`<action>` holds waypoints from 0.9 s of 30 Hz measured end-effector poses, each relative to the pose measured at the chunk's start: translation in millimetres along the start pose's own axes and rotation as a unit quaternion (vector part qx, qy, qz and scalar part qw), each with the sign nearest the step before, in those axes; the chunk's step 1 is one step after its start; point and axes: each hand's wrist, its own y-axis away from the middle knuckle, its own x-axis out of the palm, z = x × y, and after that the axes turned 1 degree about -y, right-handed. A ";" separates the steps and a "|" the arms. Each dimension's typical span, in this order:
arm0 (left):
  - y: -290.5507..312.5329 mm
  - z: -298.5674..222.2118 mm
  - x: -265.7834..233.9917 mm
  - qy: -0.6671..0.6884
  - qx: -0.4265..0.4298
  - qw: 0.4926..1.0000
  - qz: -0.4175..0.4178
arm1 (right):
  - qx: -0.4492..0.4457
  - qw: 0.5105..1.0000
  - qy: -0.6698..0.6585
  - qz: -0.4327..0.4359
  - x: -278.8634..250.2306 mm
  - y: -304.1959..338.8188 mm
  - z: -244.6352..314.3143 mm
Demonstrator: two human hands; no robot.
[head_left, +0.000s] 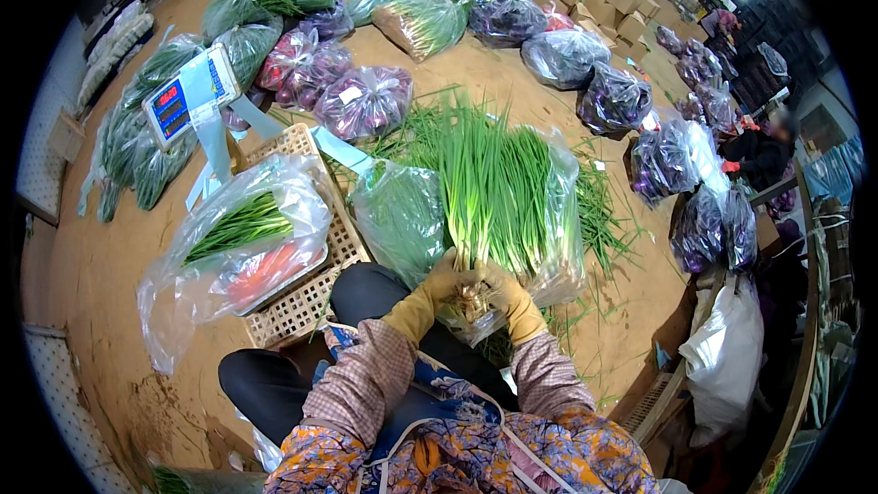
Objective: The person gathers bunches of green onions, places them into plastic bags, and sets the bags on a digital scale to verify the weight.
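In tan work gloves, my left hand (445, 279) and my right hand (501, 291) are both closed around the white root end of a bunch of green onions (473, 187). The leaves stand up and away from me, and the pale roots show between my hands. Just beyond and to the right, more green onions (529, 178) lie in an opened clear plastic bag (560, 261). A clear bag with green contents (400, 220) rests left of the bunch. Loose green leaves (599, 215) are scattered on the floor around it.
At left, a clear bag with green stalks (240, 229) lies on a beige plastic crate (338, 261), near a digital scale display (190, 96). Bagged purple vegetables (364, 102) and bagged greens (421, 23) lie beyond. Another person (764, 155) sits at far right beside purple bags (663, 160).
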 end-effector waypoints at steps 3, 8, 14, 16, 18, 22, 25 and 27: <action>3.6 -3.1 3.6 -0.115 -0.046 0.991 -0.052 | 0.104 0.972 -0.209 -0.004 -14.3 -10.5 18.5; 3.4 1.3 14.4 -0.204 0.039 0.977 -0.041 | 0.180 0.960 -0.176 -0.123 15.2 -14.0 71.4; 2.3 1.1 -5.4 -0.083 0.001 0.994 0.066 | 0.131 0.954 -0.241 -0.118 17.4 -9.0 40.7; 1.2 3.5 -10.1 -0.088 -0.025 0.993 0.079 | 0.059 0.991 -0.096 -0.075 13.8 -2.6 38.5; -0.6 7.6 -12.2 -0.084 -0.052 0.990 0.098 | 0.097 0.990 -0.093 -0.042 7.8 -4.6 35.2; -2.7 14.1 -14.6 -0.076 0.003 0.996 0.055 | 0.190 0.971 0.128 -0.068 -12.8 -17.1 56.6; 6.8 -1.8 -2.2 -0.100 0.001 0.995 -0.012 | 0.019 0.908 0.306 -0.287 -10.2 -18.3 85.3; 4.9 -5.4 6.4 -0.091 -0.019 0.995 -0.023 | -0.032 0.907 0.329 -0.262 -7.5 -24.2 86.2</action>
